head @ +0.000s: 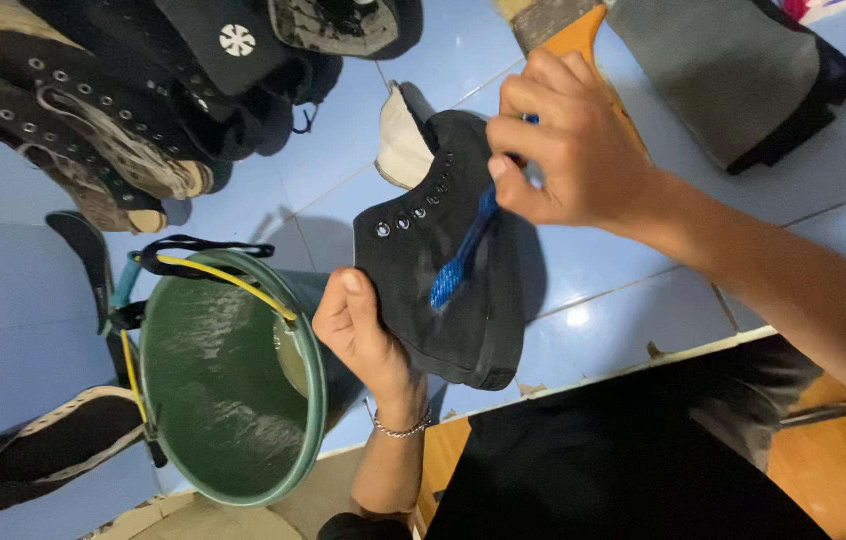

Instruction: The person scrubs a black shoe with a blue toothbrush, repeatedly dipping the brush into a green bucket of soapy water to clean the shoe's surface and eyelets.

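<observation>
The right hand [573,150], upper middle of the frame, is closed tight around the handle of a blue plastic toothbrush [463,250], with the bristle end pressed onto the side of a black canvas high-top shoe [453,290]. The left hand [363,335], centre of the frame, grips that shoe from below near the toe, thumb up against the canvas, so the shoe sits held mid-frame over the pale blue tiled floor [603,270]. There's a thin silver chain bracelet [401,428] on the left wrist.

Just beside the left hand, lower left, sits a green plastic bucket [228,385] with water in it and a yellow handle. A pile of other black lace-up shoes [143,90] fills the upper left corner, and one black slip-on with a white sole [38,450] lies at the bottom left edge. A grey fabric bag [733,70] is in the upper right.
</observation>
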